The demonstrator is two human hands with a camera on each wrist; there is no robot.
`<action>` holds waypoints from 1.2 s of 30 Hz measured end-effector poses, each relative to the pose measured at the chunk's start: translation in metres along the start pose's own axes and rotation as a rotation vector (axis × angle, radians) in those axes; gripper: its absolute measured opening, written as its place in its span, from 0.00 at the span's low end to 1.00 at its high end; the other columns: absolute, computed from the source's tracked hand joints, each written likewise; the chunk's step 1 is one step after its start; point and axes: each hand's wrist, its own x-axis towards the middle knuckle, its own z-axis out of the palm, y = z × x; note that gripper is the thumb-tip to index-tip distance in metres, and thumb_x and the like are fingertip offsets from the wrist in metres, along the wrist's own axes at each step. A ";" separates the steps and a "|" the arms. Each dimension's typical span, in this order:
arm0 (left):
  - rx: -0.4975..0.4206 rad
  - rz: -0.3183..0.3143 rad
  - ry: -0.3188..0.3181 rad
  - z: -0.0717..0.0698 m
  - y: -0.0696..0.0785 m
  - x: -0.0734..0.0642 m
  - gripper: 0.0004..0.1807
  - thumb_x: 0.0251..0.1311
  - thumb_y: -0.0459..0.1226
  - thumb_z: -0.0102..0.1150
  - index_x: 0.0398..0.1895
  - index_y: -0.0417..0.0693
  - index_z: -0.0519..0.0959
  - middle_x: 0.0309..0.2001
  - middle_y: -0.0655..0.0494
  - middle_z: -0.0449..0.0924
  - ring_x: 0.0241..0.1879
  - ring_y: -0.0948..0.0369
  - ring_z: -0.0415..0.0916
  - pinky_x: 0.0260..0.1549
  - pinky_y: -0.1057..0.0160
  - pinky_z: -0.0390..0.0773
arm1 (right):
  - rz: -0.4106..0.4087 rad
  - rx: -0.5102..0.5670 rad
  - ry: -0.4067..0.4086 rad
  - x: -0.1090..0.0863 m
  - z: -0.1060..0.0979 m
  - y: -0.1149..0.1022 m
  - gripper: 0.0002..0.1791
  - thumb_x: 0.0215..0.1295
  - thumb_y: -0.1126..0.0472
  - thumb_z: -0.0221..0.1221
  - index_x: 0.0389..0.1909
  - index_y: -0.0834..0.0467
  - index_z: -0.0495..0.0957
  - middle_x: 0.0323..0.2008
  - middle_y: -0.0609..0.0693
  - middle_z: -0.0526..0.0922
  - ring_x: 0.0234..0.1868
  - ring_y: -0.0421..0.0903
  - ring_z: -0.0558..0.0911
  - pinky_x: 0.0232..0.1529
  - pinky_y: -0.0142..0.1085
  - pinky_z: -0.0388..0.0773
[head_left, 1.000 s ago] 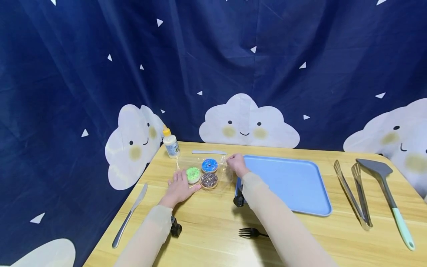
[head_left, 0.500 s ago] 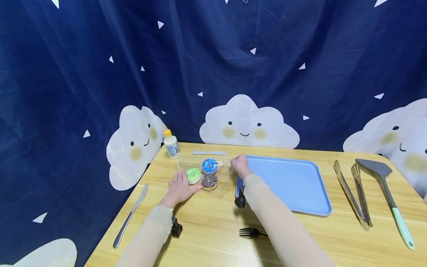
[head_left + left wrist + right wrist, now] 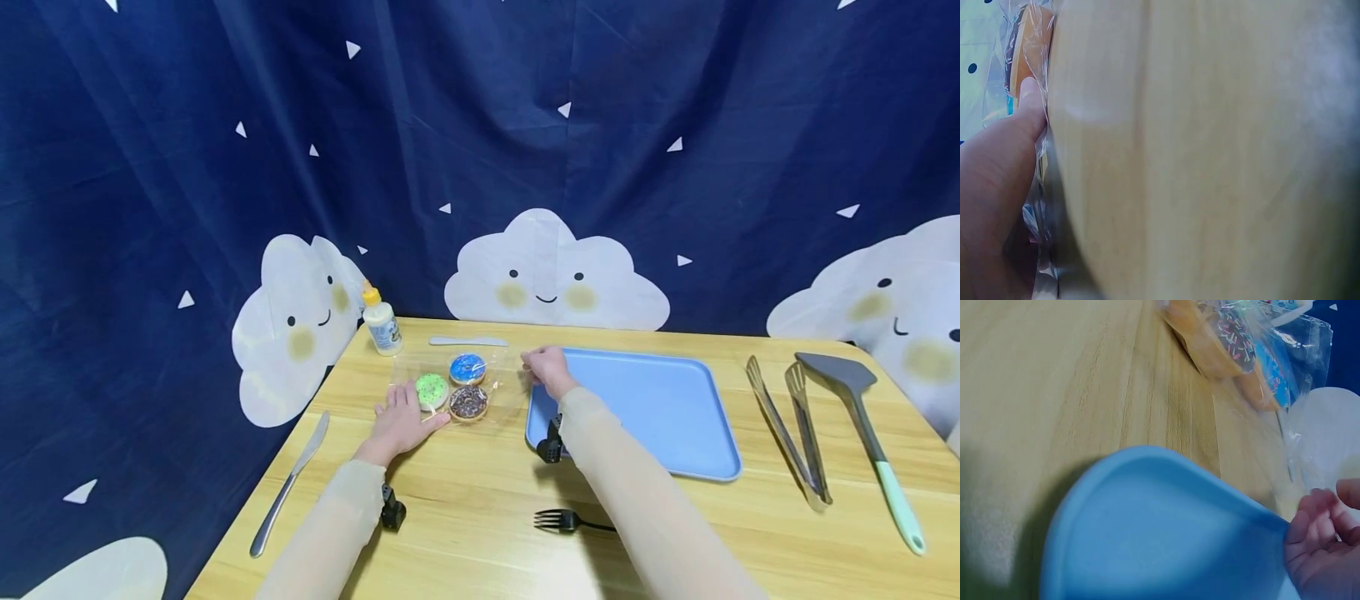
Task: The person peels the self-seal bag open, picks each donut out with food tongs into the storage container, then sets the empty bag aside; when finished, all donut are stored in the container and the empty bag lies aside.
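Note:
On the wooden table lies a clear plastic bag (image 3: 506, 400) with three donuts in it. One donut is green-iced (image 3: 432, 391), another blue (image 3: 467, 368), the third chocolate with sprinkles (image 3: 468, 403). My left hand (image 3: 397, 425) rests on the bag's left part, fingers spread beside the green donut. In the left wrist view its thumb touches the film by the chocolate donut (image 3: 1030, 50). At the bag's right edge my right hand (image 3: 549, 368), fingers curled, holds the film over the corner of a blue tray (image 3: 645, 408). The pinch itself is hard to see in the right wrist view.
A glue bottle (image 3: 384, 329) with a yellow cap and a pale knife (image 3: 468, 341) are at the back. A metal knife (image 3: 291, 483) lies left, a black fork (image 3: 558, 520) in front. Metal tongs (image 3: 791, 433) and a grey spatula (image 3: 862, 417) lie right.
My right hand has shifted a little to the right, over the tray's corner, and the bag's right side reaches further that way. The left hand stays in place.

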 end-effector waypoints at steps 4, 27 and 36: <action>-0.002 -0.010 -0.016 -0.001 -0.001 -0.001 0.61 0.50 0.72 0.42 0.70 0.31 0.42 0.68 0.28 0.42 0.68 0.37 0.38 0.58 0.30 0.44 | -0.009 -0.068 -0.019 0.000 0.001 -0.001 0.13 0.65 0.62 0.56 0.39 0.70 0.79 0.30 0.59 0.80 0.22 0.45 0.72 0.22 0.34 0.68; -0.051 0.006 -0.020 -0.003 -0.006 0.000 0.60 0.50 0.70 0.47 0.70 0.33 0.42 0.68 0.27 0.42 0.68 0.37 0.38 0.57 0.30 0.45 | -0.031 -0.113 -0.031 -0.005 -0.012 -0.005 0.12 0.65 0.64 0.55 0.40 0.70 0.79 0.32 0.62 0.81 0.24 0.46 0.76 0.25 0.35 0.72; -0.083 0.007 -0.025 -0.002 -0.004 0.000 0.60 0.51 0.70 0.46 0.70 0.34 0.39 0.69 0.28 0.39 0.67 0.35 0.34 0.58 0.30 0.38 | -0.039 -0.036 -0.167 -0.026 -0.013 -0.024 0.11 0.64 0.66 0.55 0.43 0.69 0.75 0.36 0.59 0.79 0.34 0.54 0.80 0.34 0.40 0.76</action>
